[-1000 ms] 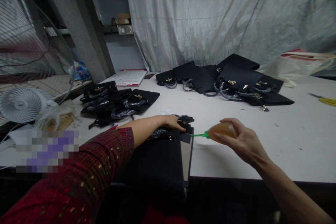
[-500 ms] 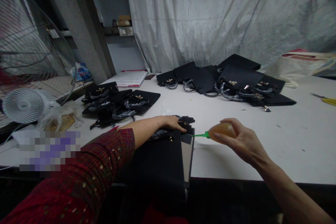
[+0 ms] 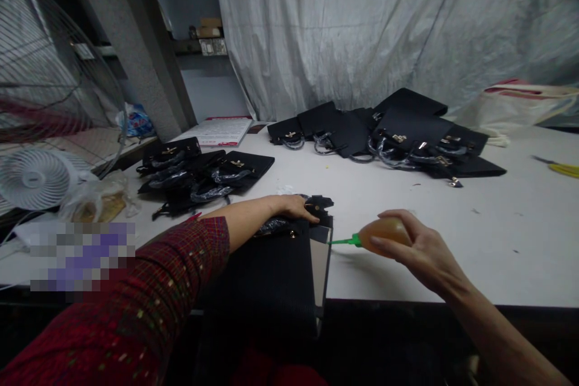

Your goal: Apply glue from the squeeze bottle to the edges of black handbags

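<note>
A black handbag [image 3: 266,280] lies at the table's front edge, its end overhanging. Its right side shows a pale, light-coloured side panel [image 3: 319,265]. My left hand [image 3: 295,207] grips the bag's top near the handle and a dark flap; some of its fingertips are hidden. In my right hand [image 3: 418,247] is a squeeze bottle [image 3: 384,237] of amber liquid, fingers wrapped round its body. The bottle's green nozzle [image 3: 342,242] points left, its tip at the upper right edge of the pale panel.
Several black handbags [image 3: 208,175] are heaped at the left, and more handbags [image 3: 402,132] lie at the back right. A white fan [image 3: 34,178] and a plastic bag [image 3: 102,202] stand at far left. Yellow-handled scissors [image 3: 563,167] lie at far right on the white table [image 3: 474,241].
The nozzle tip has moved a little down along the side panel's edge, toward me. My left hand stays on the bag. The whole view has shifted slightly.
</note>
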`<state>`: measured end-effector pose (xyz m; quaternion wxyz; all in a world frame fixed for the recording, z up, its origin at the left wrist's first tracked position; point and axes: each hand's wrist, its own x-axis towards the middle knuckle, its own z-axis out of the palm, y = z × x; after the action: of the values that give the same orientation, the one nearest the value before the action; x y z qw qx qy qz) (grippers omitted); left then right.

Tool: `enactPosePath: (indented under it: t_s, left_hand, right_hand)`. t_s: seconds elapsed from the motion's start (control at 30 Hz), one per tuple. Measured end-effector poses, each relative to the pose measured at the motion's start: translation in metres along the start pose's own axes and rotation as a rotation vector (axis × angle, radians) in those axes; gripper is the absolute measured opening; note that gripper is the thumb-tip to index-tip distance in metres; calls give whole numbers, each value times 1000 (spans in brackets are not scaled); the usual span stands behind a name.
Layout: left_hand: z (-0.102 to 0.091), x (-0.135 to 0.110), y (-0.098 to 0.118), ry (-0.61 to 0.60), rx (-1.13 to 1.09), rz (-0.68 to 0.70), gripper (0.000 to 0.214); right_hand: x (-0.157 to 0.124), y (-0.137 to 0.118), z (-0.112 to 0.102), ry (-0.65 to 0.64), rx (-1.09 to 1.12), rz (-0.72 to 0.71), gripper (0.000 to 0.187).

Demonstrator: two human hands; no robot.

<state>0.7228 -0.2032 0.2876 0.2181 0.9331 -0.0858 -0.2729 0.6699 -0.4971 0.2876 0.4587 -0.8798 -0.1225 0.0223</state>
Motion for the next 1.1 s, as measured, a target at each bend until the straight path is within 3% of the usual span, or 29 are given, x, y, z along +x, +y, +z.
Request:
enactPosePath:
  t_s: [0.1, 0.27, 0.43, 0.6, 0.83, 1.0, 1.1]
  left_hand:
    - [-1, -2, 3, -11, 0, -13, 59]
    - [-2, -6, 8, -12, -1, -18, 55]
    - [-1, -6, 9, -2, 4, -37, 56]
    - [-1, -6, 8, -4, 9, -42, 58]
    - [-2, -7, 9, -7, 15, -35, 56]
    - [-2, -7, 8, -7, 22, -38, 58]
    - [-2, -7, 8, -4, 22, -33, 57]
  right_hand:
    - [-1, 1, 2, 74, -21, 2, 65]
    - [-2, -2, 3, -13, -16, -26, 61]
    - [-4, -7, 4, 94, -56, -50, 63]
    - [-8, -10, 1, -79, -18, -47, 58]
    - [-2, -1, 4, 70, -31, -23, 66]
    - [-7, -2, 3, -112, 3, -9, 62]
    - [-11, -2, 2, -89, 7, -7, 63]
